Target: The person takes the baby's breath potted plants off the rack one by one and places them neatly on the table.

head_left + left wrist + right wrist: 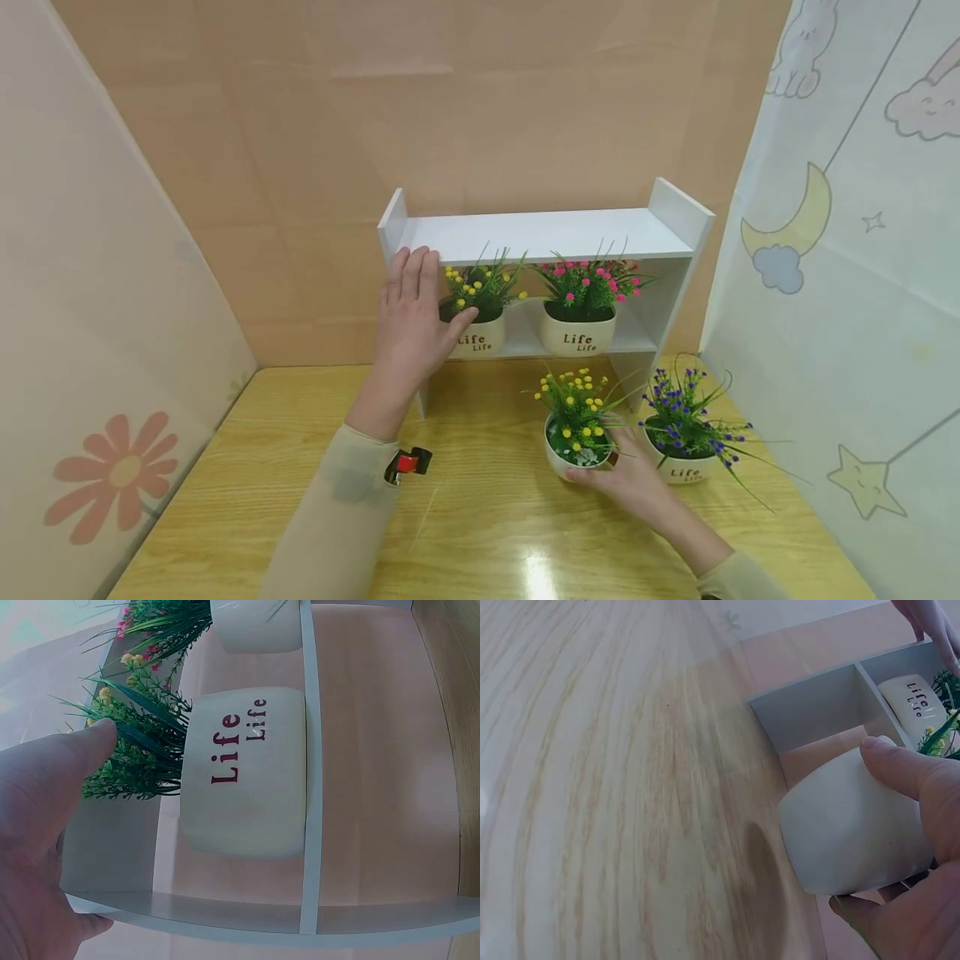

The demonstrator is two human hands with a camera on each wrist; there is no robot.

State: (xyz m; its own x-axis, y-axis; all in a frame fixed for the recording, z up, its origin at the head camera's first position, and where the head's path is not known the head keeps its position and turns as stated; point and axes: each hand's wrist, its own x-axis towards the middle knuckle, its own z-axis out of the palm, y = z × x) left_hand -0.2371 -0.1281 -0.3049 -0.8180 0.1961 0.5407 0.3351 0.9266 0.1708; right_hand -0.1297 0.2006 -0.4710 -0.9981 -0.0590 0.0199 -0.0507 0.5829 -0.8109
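Observation:
My right hand (633,475) grips a white pot of yellow artificial flowers (573,412), thumb and fingers on opposite sides of it. In the right wrist view this pot (855,825) hangs above the table, its shadow lying below. My left hand (410,321) rests against the upper left corner of a white shelf (525,233), fingers straight at the top board's edge. Behind that hand, a pot of yellow flowers (247,772) marked "Life" stands on the middle board. Beside it is a pot of pink flowers (577,329).
A pot of purple flowers (682,450) stands on the wooden table (480,517), to the right of my right hand. The shelf stands near the tan back wall (487,108). Pale printed panels (840,317) flank the table.

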